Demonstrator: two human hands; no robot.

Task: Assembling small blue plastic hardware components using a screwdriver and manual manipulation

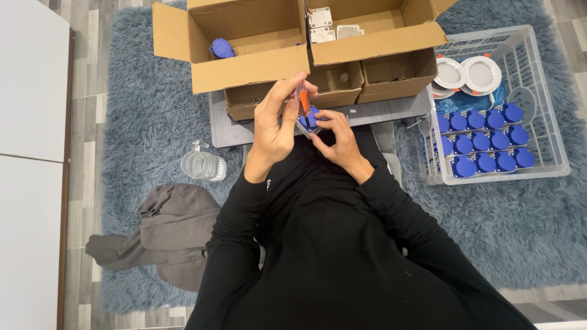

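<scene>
Left hand (273, 125) grips orange-handled screwdriver (302, 98), tip down on blue socket unit (310, 118), which right hand (338, 135) grasps, centre, near the cardboard boxes (244, 43). White basket (538, 165) of blue units right; glass jar (203, 165) left on rug.

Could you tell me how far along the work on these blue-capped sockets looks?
Done: about a dozen blue-capped units sit in rows in the white basket. In hand: the right hand holds one socket while the left hand works an orange-handled screwdriver on it. Left: one blue piece and white parts remain in the cardboard boxes.
</scene>
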